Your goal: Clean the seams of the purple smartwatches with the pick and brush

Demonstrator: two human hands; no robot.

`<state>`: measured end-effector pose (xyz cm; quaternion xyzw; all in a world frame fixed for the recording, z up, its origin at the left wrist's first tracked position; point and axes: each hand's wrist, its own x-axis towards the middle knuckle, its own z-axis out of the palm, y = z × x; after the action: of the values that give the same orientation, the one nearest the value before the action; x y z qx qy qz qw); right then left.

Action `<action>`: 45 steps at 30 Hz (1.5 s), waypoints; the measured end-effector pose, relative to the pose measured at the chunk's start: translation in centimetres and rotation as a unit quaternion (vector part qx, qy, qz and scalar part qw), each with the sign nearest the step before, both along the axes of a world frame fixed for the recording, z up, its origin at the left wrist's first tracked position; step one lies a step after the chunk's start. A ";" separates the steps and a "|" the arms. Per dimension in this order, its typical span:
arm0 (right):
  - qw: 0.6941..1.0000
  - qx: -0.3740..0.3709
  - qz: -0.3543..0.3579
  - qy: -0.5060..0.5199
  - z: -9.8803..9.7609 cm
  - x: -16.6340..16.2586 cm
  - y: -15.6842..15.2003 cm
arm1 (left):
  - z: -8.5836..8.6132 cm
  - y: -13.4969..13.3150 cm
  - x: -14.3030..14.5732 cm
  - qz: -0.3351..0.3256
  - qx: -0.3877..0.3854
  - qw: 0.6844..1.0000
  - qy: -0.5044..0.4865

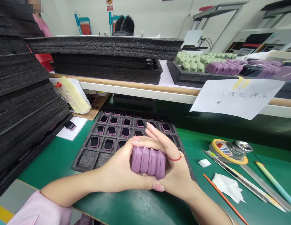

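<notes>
Between my two hands is a row of several purple smartwatch cases [148, 162], pressed side by side with their edges facing me. My left hand [122, 165] closes round the left end, its thumb running along underneath. At the other end my right hand [176, 168] wraps the cases, with fingers stretched over the top. Just behind and below them lies a dark foam tray [85, 158] with square pockets. Purple watches with black screens [109, 144] sit in many pockets; two pockets at the front left hold nothing. My hands hide part of the tray.
Stacks of black foam trays [23, 93] rise at the left. A shelf [136, 88] spans the back, bearing foam and green cases [194, 64]. At right lie a tape roll [230, 153], a craft knife [241, 178], an orange stick [222, 197] and tissue [230, 187].
</notes>
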<state>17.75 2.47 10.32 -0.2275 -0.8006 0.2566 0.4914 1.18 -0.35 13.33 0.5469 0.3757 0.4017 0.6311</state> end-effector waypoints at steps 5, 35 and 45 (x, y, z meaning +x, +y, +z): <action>1.000 0.004 -0.003 0.004 -0.1 0.1 0.0 | 0.4 0.0 -0.4 -0.028 -0.024 0.999 -0.004; 0.990 0.110 0.017 -0.084 -0.1 0.1 0.4 | -0.8 1.3 -0.1 -0.073 0.038 0.995 -0.063; 0.975 -0.200 0.047 0.083 0.7 1.9 0.6 | -1.0 0.6 -0.7 0.061 0.246 0.962 0.098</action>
<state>19.66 3.10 11.00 -0.2608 -0.6993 0.4524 0.4882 0.53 0.23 12.29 0.6979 0.3586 0.4637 0.4115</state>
